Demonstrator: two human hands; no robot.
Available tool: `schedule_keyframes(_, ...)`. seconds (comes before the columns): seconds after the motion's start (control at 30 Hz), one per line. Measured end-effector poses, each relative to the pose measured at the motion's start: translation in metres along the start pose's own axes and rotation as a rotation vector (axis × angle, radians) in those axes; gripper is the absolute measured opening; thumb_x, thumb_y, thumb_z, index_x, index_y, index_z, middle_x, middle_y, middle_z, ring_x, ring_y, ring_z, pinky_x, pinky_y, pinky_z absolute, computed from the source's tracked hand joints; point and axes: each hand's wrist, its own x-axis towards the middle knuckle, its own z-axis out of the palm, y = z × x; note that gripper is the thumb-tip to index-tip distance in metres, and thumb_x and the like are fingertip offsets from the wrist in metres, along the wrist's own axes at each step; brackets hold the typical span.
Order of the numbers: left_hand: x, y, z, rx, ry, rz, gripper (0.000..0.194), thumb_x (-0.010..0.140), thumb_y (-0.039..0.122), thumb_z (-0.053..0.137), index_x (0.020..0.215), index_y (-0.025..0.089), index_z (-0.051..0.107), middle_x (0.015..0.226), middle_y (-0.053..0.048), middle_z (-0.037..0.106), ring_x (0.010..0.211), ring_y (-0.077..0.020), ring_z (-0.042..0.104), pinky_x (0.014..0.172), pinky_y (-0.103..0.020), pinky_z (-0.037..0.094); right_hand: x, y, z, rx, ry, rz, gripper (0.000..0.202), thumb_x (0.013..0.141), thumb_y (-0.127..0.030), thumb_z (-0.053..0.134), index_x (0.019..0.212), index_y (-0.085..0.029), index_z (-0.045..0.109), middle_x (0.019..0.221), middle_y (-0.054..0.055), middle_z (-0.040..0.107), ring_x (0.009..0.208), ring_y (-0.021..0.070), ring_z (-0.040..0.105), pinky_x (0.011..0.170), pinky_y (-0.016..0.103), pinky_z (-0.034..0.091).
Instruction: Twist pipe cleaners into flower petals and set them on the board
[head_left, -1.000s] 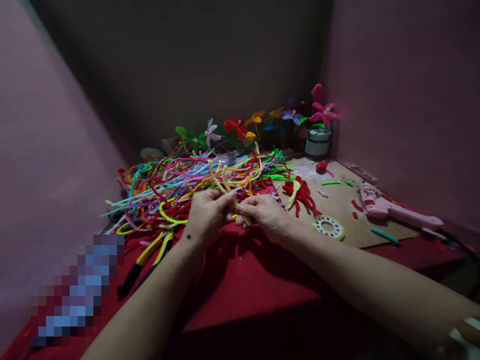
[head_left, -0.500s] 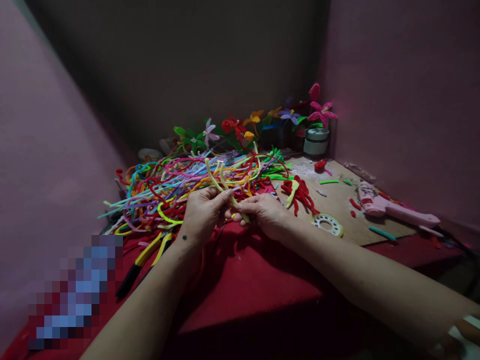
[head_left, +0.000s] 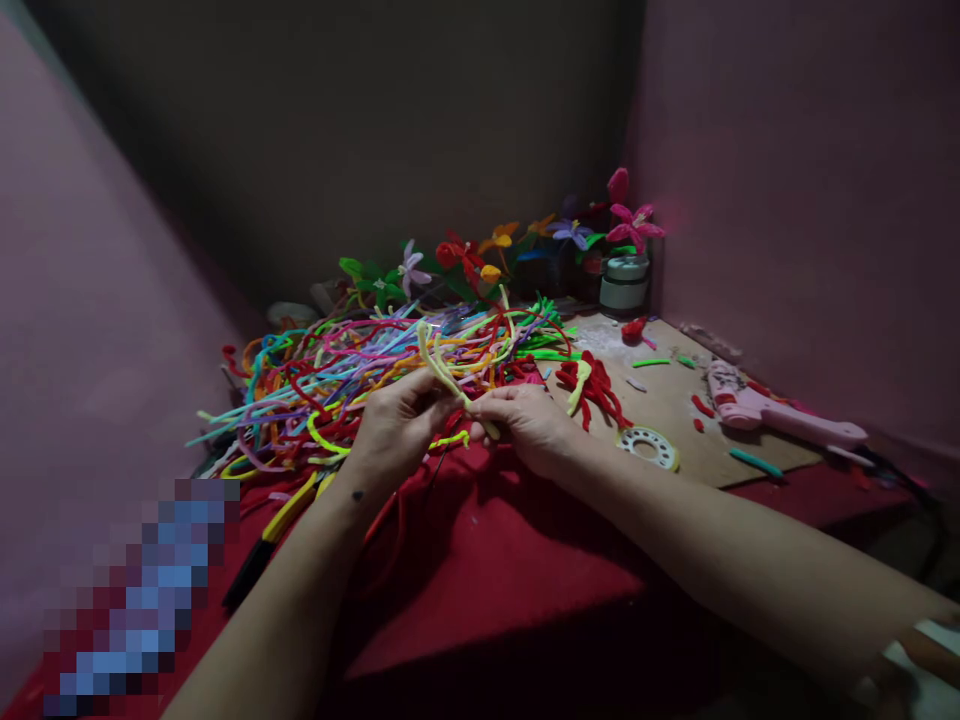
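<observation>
Pale yellow pipe cleaners (head_left: pixel 442 372) run between my two hands, their free ends pointing up and left. My left hand (head_left: pixel 401 420) is closed, with thumb and forefinger pinched on them. At their lower part my right hand (head_left: pixel 521 418) pinches them too, and a short end shows below its fingers. Behind my hands spreads a big heap of coloured pipe cleaners (head_left: pixel 360 365). Pliers with yellow and black handles (head_left: pixel 289 508) lie beside my left wrist, partly hidden by it. A red pipe-cleaner bundle with a pale yellow piece (head_left: pixel 600 385) lies right of my right hand.
On a brown board (head_left: pixel 675 365) are a pink glue gun (head_left: pixel 784 412), a white ring-shaped spool (head_left: pixel 646 450) and loose scraps. Pipe-cleaner flowers (head_left: pixel 461 255) and a lidded jar (head_left: pixel 624 285) stand at the back. Red cloth (head_left: pixel 510 560) covers the table; walls rise on both sides.
The free ends of the pale yellow pipe cleaners have come closer together. My left hand has shifted slightly, uncovering a bright yellow piece beneath it. The whole view has moved a little.
</observation>
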Motion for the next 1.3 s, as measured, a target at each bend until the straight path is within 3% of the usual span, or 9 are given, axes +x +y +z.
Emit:
schedule_keyframes(0.1,0.001,-0.005,-0.006,0.205,-0.052,0.245,0.014,0.078,0.024,0.055,0.083,0.018,0.067,0.085,-0.003,0.06,0.077,-0.0137,0.056,0.069,-0.023,0.045,-0.001,-0.001,0.0,0.011,-0.035,-0.003,0.015,0.065,-0.019,0.059,0.052,-0.011,0.057,0.043,-0.001,0.054,0.037,0.0053,0.041,0.04,0.019,0.031)
schedule_keyframes(0.2,0.001,-0.005,-0.012,0.344,-0.018,0.374,0.014,0.08,0.023,0.054,0.078,0.019,0.067,0.089,-0.004,0.059,0.08,-0.0133,0.056,0.069,-0.022,0.044,-0.001,-0.001,-0.001,0.026,-0.083,0.016,0.013,0.063,-0.018,0.059,0.053,-0.012,0.057,0.044,0.0,0.055,0.036,0.0057,0.041,0.04,0.02,0.033)
schedule_keyframes(0.43,-0.005,0.008,-0.019,0.388,-0.175,0.386,0.016,0.081,0.023,0.051,0.078,0.018,0.065,0.075,-0.002,0.062,0.065,-0.0103,0.055,0.061,-0.019,0.041,-0.005,-0.008,-0.002,-0.092,-0.199,-0.02,0.009,0.064,-0.018,0.058,0.057,-0.012,0.057,0.045,-0.001,0.056,0.039,0.0071,0.044,0.043,0.021,0.033)
schedule_keyframes(0.57,-0.007,0.015,-0.022,0.257,-0.263,0.05,0.012,0.071,0.025,0.057,0.069,0.018,0.066,0.06,0.0,0.059,0.053,-0.0097,0.05,0.049,-0.019,0.036,-0.013,-0.011,0.003,-0.472,-0.163,-0.22,0.015,0.071,-0.021,0.054,0.058,-0.014,0.056,0.049,-0.001,0.054,0.045,0.0079,0.045,0.047,0.022,0.033)
schedule_keyframes(0.73,-0.003,0.006,-0.016,-0.438,-0.321,-0.607,0.013,0.058,0.026,0.063,0.055,0.014,0.059,0.04,0.004,0.04,0.034,-0.006,0.032,0.035,-0.019,0.024,-0.02,-0.005,0.004,-1.085,-0.015,-0.926,0.016,0.076,-0.015,0.046,0.064,-0.014,0.057,0.062,0.006,0.058,0.059,0.013,0.047,0.06,0.027,0.036)
schedule_keyframes(0.87,-0.001,0.0,-0.01,-0.826,-0.383,-0.75,0.022,0.055,0.024,0.064,0.046,0.015,0.046,0.038,0.006,0.032,0.031,-0.0036,0.026,0.032,-0.018,0.021,-0.021,-0.004,0.003,-1.185,0.03,-1.108,0.018,0.079,-0.014,0.044,0.067,-0.014,0.057,0.063,0.007,0.058,0.061,0.0147,0.047,0.064,0.03,0.037)
schedule_keyframes(0.97,-0.002,0.005,-0.012,-0.704,-0.286,-0.663,0.016,0.06,0.024,0.067,0.056,0.014,0.055,0.041,0.004,0.042,0.033,-0.0045,0.034,0.033,-0.017,0.026,-0.021,-0.007,0.003,-0.97,0.059,-0.968,0.016,0.08,-0.015,0.045,0.071,-0.014,0.058,0.066,0.005,0.058,0.063,0.013,0.049,0.063,0.027,0.039)
schedule_keyframes(1.13,-0.007,0.019,-0.02,-0.378,0.041,-0.234,0.013,0.065,0.023,0.07,0.074,0.016,0.065,0.071,-0.002,0.063,0.063,-0.0114,0.058,0.058,-0.02,0.048,-0.02,-0.013,0.006,-0.447,-0.002,-0.527,0.012,0.079,-0.021,0.05,0.074,-0.015,0.059,0.065,0.0,0.055,0.06,0.0096,0.049,0.058,0.022,0.039)
schedule_keyframes(1.3,-0.01,0.022,-0.024,-0.115,0.024,0.094,0.015,0.068,0.027,0.067,0.081,0.019,0.069,0.091,-0.006,0.061,0.087,-0.0194,0.058,0.075,-0.028,0.049,-0.018,-0.014,0.006,-0.213,-0.073,-0.406,0.012,0.076,-0.026,0.056,0.074,-0.015,0.06,0.067,0.0,0.057,0.061,0.0091,0.051,0.06,0.023,0.042)
